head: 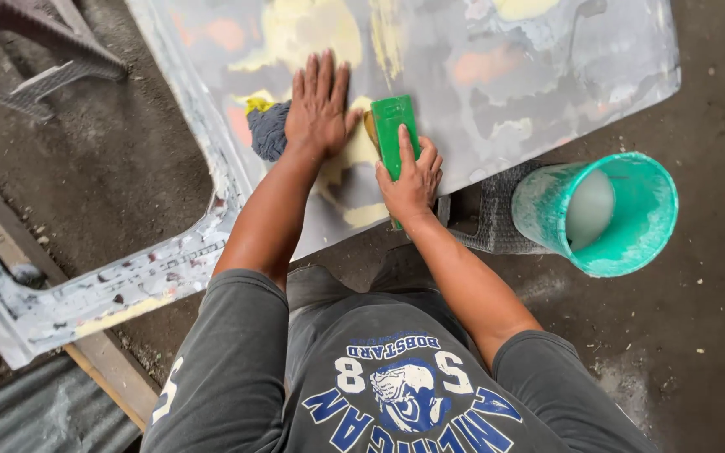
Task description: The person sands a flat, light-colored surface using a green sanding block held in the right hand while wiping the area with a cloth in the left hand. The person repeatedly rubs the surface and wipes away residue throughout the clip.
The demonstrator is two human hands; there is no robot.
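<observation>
A grey car body panel (497,75) with yellow, orange and white patches lies across the ground in front of me. My left hand (319,105) rests flat on it, fingers spread, touching a grey and yellow rag (267,127) just to its left. My right hand (411,180) grips a green sanding block (394,126) pressed against the panel near its lower edge.
A teal bucket (631,226) holding milky water stands on the dirt floor at the right, next to a dark woven stool (490,220). The panel's window frame (119,285) runs to the lower left. A grey plastic stool (35,59) sits upper left; corrugated sheet (35,415) lies bottom left.
</observation>
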